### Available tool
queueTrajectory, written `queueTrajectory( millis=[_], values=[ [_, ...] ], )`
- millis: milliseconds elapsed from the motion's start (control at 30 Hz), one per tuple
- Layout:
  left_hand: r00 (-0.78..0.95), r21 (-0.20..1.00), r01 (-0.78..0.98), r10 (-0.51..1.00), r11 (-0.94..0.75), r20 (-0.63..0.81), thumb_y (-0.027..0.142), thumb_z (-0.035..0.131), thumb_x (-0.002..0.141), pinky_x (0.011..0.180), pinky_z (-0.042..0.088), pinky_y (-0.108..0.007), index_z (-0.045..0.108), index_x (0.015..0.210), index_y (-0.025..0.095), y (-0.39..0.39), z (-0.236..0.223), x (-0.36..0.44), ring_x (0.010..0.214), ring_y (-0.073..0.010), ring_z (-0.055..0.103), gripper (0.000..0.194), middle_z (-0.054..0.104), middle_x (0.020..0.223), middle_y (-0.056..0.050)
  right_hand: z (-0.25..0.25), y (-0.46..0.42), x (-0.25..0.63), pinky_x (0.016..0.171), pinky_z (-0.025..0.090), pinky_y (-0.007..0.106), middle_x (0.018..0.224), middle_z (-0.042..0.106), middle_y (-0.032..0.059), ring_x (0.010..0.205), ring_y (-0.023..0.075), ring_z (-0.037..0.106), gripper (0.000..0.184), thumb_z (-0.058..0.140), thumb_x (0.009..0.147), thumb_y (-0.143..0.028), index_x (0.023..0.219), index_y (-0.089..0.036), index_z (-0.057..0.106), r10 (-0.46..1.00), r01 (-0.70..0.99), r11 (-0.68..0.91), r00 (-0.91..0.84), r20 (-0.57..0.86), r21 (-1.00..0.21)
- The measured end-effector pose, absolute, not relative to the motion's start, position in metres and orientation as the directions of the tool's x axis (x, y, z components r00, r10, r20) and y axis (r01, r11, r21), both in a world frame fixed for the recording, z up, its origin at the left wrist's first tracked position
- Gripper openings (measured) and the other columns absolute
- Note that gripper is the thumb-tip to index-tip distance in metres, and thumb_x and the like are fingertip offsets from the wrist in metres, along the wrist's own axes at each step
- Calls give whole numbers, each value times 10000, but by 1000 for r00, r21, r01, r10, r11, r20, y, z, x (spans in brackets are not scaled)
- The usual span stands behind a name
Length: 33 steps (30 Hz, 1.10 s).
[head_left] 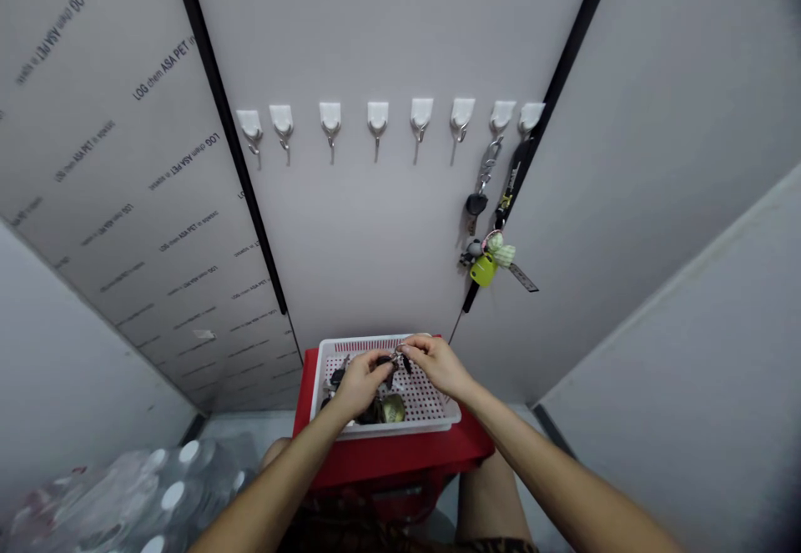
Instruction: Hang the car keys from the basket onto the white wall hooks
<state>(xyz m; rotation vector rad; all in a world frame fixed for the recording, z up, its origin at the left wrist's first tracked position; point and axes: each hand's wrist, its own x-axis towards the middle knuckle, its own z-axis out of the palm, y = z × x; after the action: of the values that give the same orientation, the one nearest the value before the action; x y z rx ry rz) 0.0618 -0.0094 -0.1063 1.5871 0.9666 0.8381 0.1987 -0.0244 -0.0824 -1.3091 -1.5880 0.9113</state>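
Observation:
My left hand [360, 382] and my right hand [438, 363] meet over a white perforated basket [431, 409]. Both pinch the same small bunch of keys [393, 360] held just above the basket. More keys and a round brass-coloured piece [394, 408] lie in the basket under my left hand. On the wall above runs a row of several white adhesive hooks [377, 117]. The two rightmost hooks carry key bunches: one with a black fob [476, 203], one on a black strap with a green tag [484, 269].
The basket sits on a red stool [400, 457] in front of my knees. A pack of plastic bottles with white caps [150, 495] lies at the lower left. Grey wall panels close in on both sides.

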Motion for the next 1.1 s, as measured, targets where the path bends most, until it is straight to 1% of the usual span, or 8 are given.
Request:
queueTrajectory(
  millis=[100, 233, 333, 467, 600, 800, 1000, 1100],
  values=[
    [404, 994, 76, 914, -74, 37, 160, 429, 626, 555, 372, -194, 519, 740, 117, -5, -92, 65, 565, -78, 464, 151, 538, 627, 5, -68, -20, 203, 515, 356, 211, 505, 507, -22, 495, 79, 444, 177, 476, 610, -292, 578, -139, 559, 990, 341, 139, -12, 144, -930],
    [386, 990, -22, 912, -140, 137, 144, 451, 604, 535, 370, -181, 499, 751, 118, 9, -59, 77, 556, -68, 459, 157, 533, 635, 7, -33, -9, 208, 443, 365, 202, 420, 467, -52, 392, 52, 414, 170, 513, 574, -290, 611, -124, 529, 993, 89, 100, 47, 104, -991],
    [338, 972, -114, 912, -204, 231, 120, 435, 607, 504, 373, -169, 455, 826, 121, 21, -19, 93, 530, -54, 460, 220, 535, 684, -2, 7, 4, 215, 450, 396, 201, 451, 488, -52, 411, 48, 447, 157, 542, 548, -256, 629, -128, 503, 973, -82, 203, 125, 192, -976],
    [305, 917, -139, 865, -374, 398, 95, 420, 610, 534, 391, -170, 390, 972, 152, 33, 41, 115, 576, -51, 490, 368, 530, 833, -28, 69, 21, 228, 444, 422, 186, 474, 494, -52, 417, 38, 460, 103, 539, 554, -192, 620, -133, 486, 894, -141, 408, 263, 363, -902],
    [268, 829, -2, 799, -559, 539, 135, 448, 608, 600, 400, -199, 367, 1033, 190, 49, 86, 133, 656, -76, 505, 437, 522, 896, -28, 120, 36, 237, 435, 437, 176, 470, 487, -52, 404, 30, 459, 30, 495, 602, -133, 622, -136, 472, 805, -103, 534, 366, 467, -839],
    [270, 799, 167, 806, -578, 526, 141, 481, 583, 652, 388, -229, 358, 1057, 170, 66, 117, 149, 696, -103, 507, 491, 532, 891, -42, 147, 59, 239, 392, 425, 177, 427, 455, -52, 372, 39, 451, 73, 450, 618, -69, 577, -129, 448, 734, 15, 536, 486, 475, -844],
    [295, 827, 229, 846, -513, 443, 148, 472, 595, 596, 388, -227, 310, 1101, 151, 66, 100, 138, 616, -84, 500, 531, 509, 924, -75, 133, 64, 242, 413, 409, 197, 497, 476, -39, 411, 53, 466, 66, 443, 602, -92, 649, -131, 469, 708, 117, 517, 498, 500, -848],
    [320, 850, 218, 857, -480, 403, 142, 452, 606, 557, 389, -212, 308, 1098, 149, 62, 64, 116, 589, -72, 494, 512, 497, 944, -80, 110, 56, 248, 473, 402, 200, 648, 511, -13, 502, 56, 479, 189, 440, 596, -124, 778, -143, 488, 597, 292, 546, 521, 610, -785]
  ],
)
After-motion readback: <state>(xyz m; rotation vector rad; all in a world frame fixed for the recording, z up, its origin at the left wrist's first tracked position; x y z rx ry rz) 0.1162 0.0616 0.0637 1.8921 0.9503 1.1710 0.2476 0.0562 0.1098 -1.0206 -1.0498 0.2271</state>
